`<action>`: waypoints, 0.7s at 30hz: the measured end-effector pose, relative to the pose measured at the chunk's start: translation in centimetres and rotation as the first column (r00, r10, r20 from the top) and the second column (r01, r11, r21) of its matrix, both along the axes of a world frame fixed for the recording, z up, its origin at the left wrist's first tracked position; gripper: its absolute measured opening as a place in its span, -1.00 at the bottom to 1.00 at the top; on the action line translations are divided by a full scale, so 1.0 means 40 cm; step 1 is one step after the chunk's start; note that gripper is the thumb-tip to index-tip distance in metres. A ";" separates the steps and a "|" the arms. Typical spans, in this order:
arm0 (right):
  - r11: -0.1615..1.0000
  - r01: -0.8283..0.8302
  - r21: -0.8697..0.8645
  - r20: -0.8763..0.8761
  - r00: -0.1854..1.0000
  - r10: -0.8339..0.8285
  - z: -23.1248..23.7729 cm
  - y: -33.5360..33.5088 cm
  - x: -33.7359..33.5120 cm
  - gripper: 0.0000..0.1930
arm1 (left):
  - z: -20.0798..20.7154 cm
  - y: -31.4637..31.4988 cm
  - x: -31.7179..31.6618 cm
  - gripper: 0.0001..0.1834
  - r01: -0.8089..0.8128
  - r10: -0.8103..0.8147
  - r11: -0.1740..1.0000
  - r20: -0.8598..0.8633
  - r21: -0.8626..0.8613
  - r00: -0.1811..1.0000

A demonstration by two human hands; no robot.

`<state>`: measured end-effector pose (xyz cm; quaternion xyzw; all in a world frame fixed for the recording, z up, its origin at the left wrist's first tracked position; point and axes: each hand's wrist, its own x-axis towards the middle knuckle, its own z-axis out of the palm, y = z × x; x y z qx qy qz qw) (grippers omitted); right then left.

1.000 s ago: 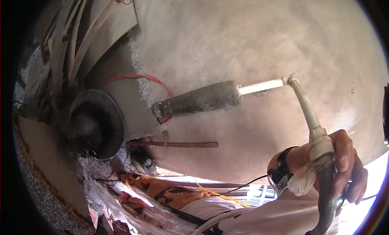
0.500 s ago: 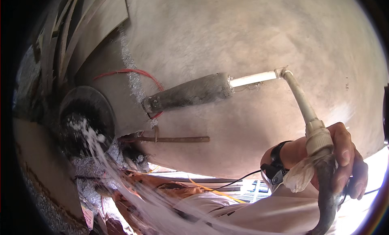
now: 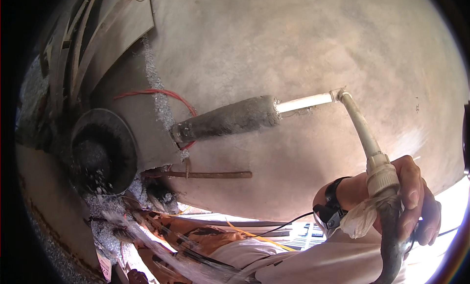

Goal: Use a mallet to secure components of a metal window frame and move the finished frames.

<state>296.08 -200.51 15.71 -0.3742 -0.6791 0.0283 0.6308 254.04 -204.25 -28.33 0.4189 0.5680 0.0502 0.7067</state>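
Observation:
At the right, my right hand point(image 3: 415, 198) is wrapped round a grey hose point(image 3: 390, 230), just below a ribbed white pipe fitting point(image 3: 384, 179). A crumpled strip of clear plastic point(image 3: 360, 219) is tied about this joint. From the fitting a white pipe point(image 3: 361, 123) rises to an elbow and runs left into a thick dark grey sleeve point(image 3: 235, 116) against the big curved wall. The hose bends down out of the picture. Blurred water point(image 3: 156, 245) streaks across the lower left, below a round black opening point(image 3: 100, 154). My left hand is out of view.
A large pale curved tank wall point(image 3: 274, 49) fills most of the view. Red wire point(image 3: 178, 96) and a rusty rod point(image 3: 210, 175) stick out near the opening. Metal strips point(image 3: 78, 44) stand at the upper left. Trouser cloth point(image 3: 186, 232) and a yellow cord point(image 3: 262, 239) lie below.
The water stream has dropped from inside the black opening to below it, leaving a few drops at its lower rim. My right hand keeps its grip on the hose.

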 end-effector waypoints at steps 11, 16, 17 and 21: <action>0.995 0.037 -0.097 0.014 0.999 -0.035 0.013 -0.006 0.006 -0.88 | 0.028 -0.010 -0.031 -0.81 0.289 -0.254 0.927 -0.168 0.239 0.952; 0.990 -0.027 -0.135 0.058 0.998 0.035 0.018 0.012 0.009 -0.84 | 0.031 0.004 -0.029 -0.80 0.354 -0.296 0.906 -0.251 0.231 0.921; 0.986 -0.017 -0.166 0.059 0.998 0.027 0.015 0.005 0.013 -0.81 | 0.019 -0.002 -0.017 -0.79 0.364 -0.303 0.902 -0.264 0.230 0.916; 0.978 -0.044 -0.205 0.088 0.994 0.064 0.020 -0.002 0.018 -0.76 | -0.050 -0.031 -0.045 -0.77 0.280 -0.282 0.855 -0.063 0.437 0.957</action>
